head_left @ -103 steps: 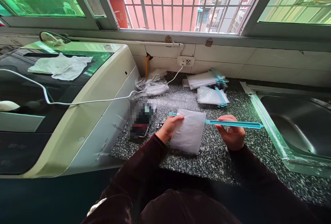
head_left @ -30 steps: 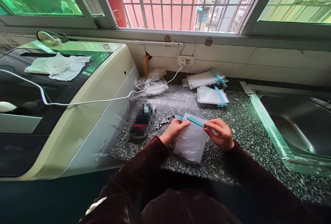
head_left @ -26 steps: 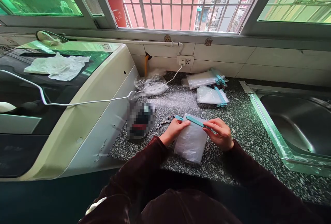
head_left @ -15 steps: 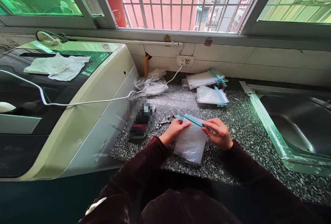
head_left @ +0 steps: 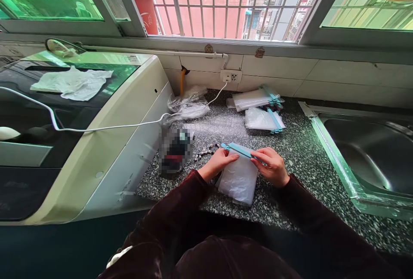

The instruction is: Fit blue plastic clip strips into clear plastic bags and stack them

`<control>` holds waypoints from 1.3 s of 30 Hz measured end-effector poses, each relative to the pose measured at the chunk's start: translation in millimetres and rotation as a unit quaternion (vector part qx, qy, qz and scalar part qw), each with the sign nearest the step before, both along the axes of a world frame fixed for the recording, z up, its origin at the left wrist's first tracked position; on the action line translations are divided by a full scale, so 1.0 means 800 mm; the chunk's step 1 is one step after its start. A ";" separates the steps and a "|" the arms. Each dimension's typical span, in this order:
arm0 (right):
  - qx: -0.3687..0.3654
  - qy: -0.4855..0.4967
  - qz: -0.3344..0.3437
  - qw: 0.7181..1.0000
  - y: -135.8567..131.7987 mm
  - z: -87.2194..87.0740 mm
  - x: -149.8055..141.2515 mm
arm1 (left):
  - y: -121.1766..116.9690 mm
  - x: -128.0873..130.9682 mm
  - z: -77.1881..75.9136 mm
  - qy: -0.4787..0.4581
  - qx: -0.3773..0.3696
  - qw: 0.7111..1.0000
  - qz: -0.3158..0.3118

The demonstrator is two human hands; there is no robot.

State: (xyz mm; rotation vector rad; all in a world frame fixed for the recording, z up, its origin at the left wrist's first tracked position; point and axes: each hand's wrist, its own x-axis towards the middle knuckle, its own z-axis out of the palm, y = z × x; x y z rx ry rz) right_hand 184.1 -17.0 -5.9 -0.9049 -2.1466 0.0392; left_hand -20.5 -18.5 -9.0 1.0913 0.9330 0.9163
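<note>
A clear plastic bag point(head_left: 240, 180) hangs in front of me over the counter's near part, with a teal sealing clip point(head_left: 241, 150) lying across its top edge. My left hand point(head_left: 219, 162) pinches the bag's upper left corner, thumb on the front just under the clip; its other fingers are partly hidden behind. At the opposite end, my right hand point(head_left: 271, 165) grips the clip between thumb and fingers. The clip's rounded left end sticks out past my left thumb. Whether the clip is fully closed, I cannot tell.
Further back lie more bags with teal clips point(head_left: 264, 119). A blurred dark object point(head_left: 176, 152) and a bead string point(head_left: 206, 152) are on the left. The steel sink point(head_left: 364, 150) is right, a washing machine point(head_left: 122, 141) left, and a white cord point(head_left: 135, 125) crosses over.
The clip and the bag's top have tilted slightly, and the clip now lies flatter along the edge. Both hands have barely shifted and keep their hold.
</note>
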 end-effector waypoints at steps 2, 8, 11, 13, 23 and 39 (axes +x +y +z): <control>0.010 -0.007 -0.001 1.000 0.000 -0.001 0.000 | -0.001 0.000 0.002 0.003 0.001 1.000 0.001; 0.038 -0.026 0.005 0.999 0.000 -0.002 -0.002 | -0.001 0.000 0.005 0.008 0.026 1.000 0.004; 0.041 -0.040 0.002 0.998 -0.001 -0.001 -0.003 | 0.000 0.000 0.006 0.018 0.034 0.999 0.014; 0.043 -0.054 -0.008 0.998 -0.001 -0.001 -0.003 | 0.000 0.000 0.006 0.027 0.028 0.999 0.019; 0.091 -0.098 -0.025 0.991 -0.005 0.005 -0.006 | 0.000 -0.002 0.010 0.046 0.041 0.992 0.113; -0.368 0.050 0.046 0.927 0.000 0.012 -0.002 | 0.001 -0.010 0.016 0.080 0.091 0.992 0.027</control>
